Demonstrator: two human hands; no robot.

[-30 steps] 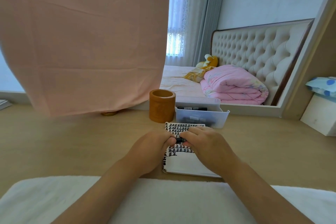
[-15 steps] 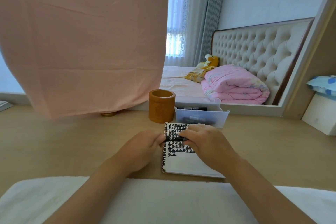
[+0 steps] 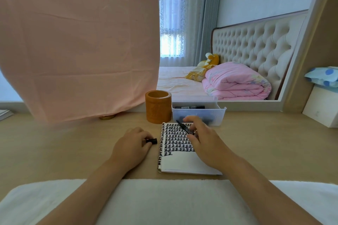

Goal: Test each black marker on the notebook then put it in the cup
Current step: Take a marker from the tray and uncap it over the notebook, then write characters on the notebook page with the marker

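An open notebook (image 3: 184,162) lies on the desk, its upper half filled with rows of black marks. My right hand (image 3: 204,140) holds an uncapped black marker (image 3: 184,127) over the page's top, tip pointing up-left. My left hand (image 3: 130,144), resting on the desk left of the notebook, pinches the marker's black cap (image 3: 152,141). A brown wooden cup (image 3: 158,108) stands behind the notebook, with no marker visible in it from here. To its right, a clear plastic bin (image 3: 217,113) holds more black markers (image 3: 190,107).
A pink cloth (image 3: 78,42) hangs over the mirror at back left, with a gold lid (image 3: 107,117) under its hem. A white box (image 3: 321,109) stands at the right. A white towel (image 3: 164,201) covers the desk's front edge. Bare desk lies left and right.
My hands have pulled apart: the cap came off in my left hand, which moved left. My right hand lifted the marker toward the top of the page.
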